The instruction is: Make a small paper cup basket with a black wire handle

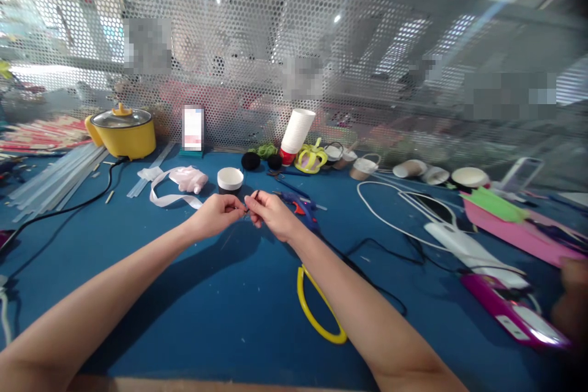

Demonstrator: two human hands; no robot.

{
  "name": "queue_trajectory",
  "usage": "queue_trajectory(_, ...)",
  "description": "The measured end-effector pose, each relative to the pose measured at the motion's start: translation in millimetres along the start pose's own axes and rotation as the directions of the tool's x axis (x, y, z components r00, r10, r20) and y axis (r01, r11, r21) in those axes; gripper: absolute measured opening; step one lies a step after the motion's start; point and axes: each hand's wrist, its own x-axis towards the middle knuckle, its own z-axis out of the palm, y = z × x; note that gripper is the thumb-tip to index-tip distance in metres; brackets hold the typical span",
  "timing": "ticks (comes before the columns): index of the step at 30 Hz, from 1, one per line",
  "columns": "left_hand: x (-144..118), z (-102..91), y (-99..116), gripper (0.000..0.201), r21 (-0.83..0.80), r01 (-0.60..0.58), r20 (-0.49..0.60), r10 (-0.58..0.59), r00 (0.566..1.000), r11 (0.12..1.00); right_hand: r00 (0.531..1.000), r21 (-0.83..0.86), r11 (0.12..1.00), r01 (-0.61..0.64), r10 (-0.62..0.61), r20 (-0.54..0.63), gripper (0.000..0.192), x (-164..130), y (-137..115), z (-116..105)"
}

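Small dark piece (248, 211): black, thin, too small to identify further. Pinched between the fingertips of the left hand (215, 215) and right hand (274, 214), which meet over it. Most of it hidden by the fingers; only a short dark end shows in the gap between them. Held off the table.

Bright, even light pours down from above and behind the perforated screen (294, 61), with small glare spots glinting off it. Soft shadows fall under both forearms onto the blue table (220, 318) (nothing harsh). The edges bow outward and smear, worst at right, the corner darkens, and the background is blurred and patchily pixelated.
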Motion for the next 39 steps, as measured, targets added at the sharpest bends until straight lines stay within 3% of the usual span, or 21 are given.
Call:
queue_trajectory(12, -8, 5.7, 9, 0.013, 0.207, -0.050, -0.158, 0.084, 0.984, 0.977, 0.993, -0.089, 0.996, 0.024, -0.034, -0.109, 0.035, -1, 0, 4)
queue_trajectory(16, -8, 8.0, 10, 0.011, 0.193, -0.010, -0.189, 0.047, 0.981, 0.981, 0.991, -0.116, 0.993, 0.024, -0.038, -0.125, 0.035, -2, -3, 7)
queue_trajectory(21, -1, 5.2, 1, 0.017, -0.162, 0.075, -0.075, -0.088, 0.993, 0.984, 0.999, 0.092, 0.995, 0.037, -0.037, 0.000, 0.034, -1, -4, 6)
queue_trajectory(24, 0, 3.3, 0, 0.020, -0.273, 0.123, -0.027, -0.135, 0.990, 0.954, 0.998, 0.144, 0.989, 0.043, -0.048, 0.034, 0.033, 1, -3, 4)
queue_trajectory(33, 0, 0.0, 3, 0.015, -0.307, 0.157, 0.050, -0.149, 0.988, 0.939, 0.997, -0.069, 0.996, 0.048, -0.053, -0.064, 0.033, 3, 2, 4)
queue_trajectory(39, 0, -5.0, 1, 0.013, -0.280, 0.171, 0.109, -0.146, 0.983, 0.945, 0.995, -0.094, 0.995, 0.031, -0.040, -0.092, 0.033, 2, 3, 4)
